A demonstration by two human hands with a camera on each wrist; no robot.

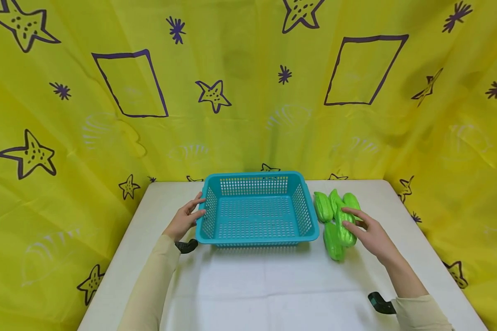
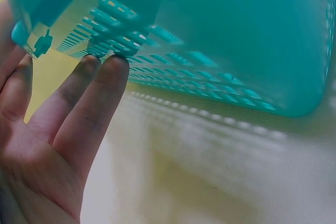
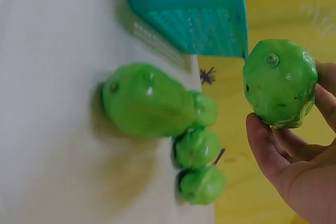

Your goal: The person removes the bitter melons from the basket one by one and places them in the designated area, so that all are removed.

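Note:
A turquoise plastic basket with perforated walls stands on the white table. My left hand holds its left side, thumb and forefinger at the rim. In the left wrist view, other fingertips of that hand press the outer wall below the rim. On the right, my right hand holds a shiny, lumpy green bitter melon between thumb and fingers. The right wrist view shows this bitter melon end-on, raised above the table. Several similar bitter melons lie close together beneath and beside it, right of the basket.
A yellow curtain with starfish drawings surrounds the back and sides of the white table. Black wrist devices sit near each forearm, one at the left and one at the right.

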